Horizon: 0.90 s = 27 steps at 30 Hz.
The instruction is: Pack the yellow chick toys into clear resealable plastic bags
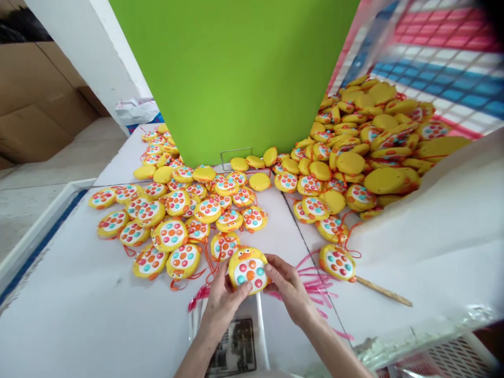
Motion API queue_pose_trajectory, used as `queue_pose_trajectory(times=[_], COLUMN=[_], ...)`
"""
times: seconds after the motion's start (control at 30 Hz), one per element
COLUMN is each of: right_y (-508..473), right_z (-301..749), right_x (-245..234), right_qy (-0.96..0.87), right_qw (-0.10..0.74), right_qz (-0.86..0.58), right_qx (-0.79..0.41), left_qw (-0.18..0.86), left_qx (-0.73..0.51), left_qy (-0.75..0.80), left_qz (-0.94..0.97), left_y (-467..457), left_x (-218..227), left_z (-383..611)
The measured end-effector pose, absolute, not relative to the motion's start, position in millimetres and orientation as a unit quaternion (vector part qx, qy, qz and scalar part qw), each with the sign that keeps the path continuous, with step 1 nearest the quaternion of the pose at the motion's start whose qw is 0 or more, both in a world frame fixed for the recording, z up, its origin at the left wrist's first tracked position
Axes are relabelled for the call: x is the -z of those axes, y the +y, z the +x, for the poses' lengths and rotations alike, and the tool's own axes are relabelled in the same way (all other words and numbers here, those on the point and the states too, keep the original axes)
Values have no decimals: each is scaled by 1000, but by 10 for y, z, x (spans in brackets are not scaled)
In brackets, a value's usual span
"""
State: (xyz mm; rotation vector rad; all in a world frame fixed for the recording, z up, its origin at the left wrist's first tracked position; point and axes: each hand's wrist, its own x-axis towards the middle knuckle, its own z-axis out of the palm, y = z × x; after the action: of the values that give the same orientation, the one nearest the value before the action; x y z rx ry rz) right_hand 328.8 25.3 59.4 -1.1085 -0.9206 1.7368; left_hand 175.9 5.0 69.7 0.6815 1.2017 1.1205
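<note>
Between my two hands is a round yellow duck-faced toy (251,270) with a white front and several coloured buttons, its face turned up toward me. My left hand (225,296) grips its left and lower edge, thumb on the front. My right hand (289,283) holds its right edge, thumb near a blue button. Beneath my hands lies a clear plastic bag (262,336) with a dark printed label. Pink ties (315,281) are spread on the table by my right hand. Just ahead lie several more duck toys (184,261) with orange cords.
A large green board (244,79) stands upright at the back. To the right, many toys (350,163) are heaped against a mesh-patterned sheet (441,63). A wooden stick (386,292) lies at right, near a single toy (337,261). A perforated basket (452,357) sits below the table edge.
</note>
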Motion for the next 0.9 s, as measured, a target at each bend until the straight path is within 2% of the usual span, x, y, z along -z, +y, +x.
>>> queue_pose_trajectory(times=[0.13, 0.33, 0.47, 0.53, 0.67, 0.77, 0.9], right_y=[240, 234, 226, 237, 297, 370, 478], right_z=[3309, 3279, 3312, 3461, 4124, 4668, 4996], right_x=[-597, -561, -565, -582, -588, -534, -445], right_qy=[-365, -359, -426, -526, -653, -622, -628], right_qw=[430, 473, 447, 405, 281, 245, 194], right_qz=[-426, -418, -435, -491, -676, -733, -747], right_qx=[-708, -688, -656, -563, -193, -123, -98], left_qw=[620, 631, 640, 632, 581, 601, 635], left_qx=[-505, -451, -431, -444, -571, -607, -576], left_qy=[537, 554, 569, 582, 555, 510, 508], left_qz=[270, 304, 285, 256, 167, 100, 88], left_y=[60, 31, 60, 158, 523, 742, 697], left_x=[-700, -697, -629, -622, -739, -837, -799], left_z=[1774, 1740, 1738, 1703, 1430, 1213, 1268])
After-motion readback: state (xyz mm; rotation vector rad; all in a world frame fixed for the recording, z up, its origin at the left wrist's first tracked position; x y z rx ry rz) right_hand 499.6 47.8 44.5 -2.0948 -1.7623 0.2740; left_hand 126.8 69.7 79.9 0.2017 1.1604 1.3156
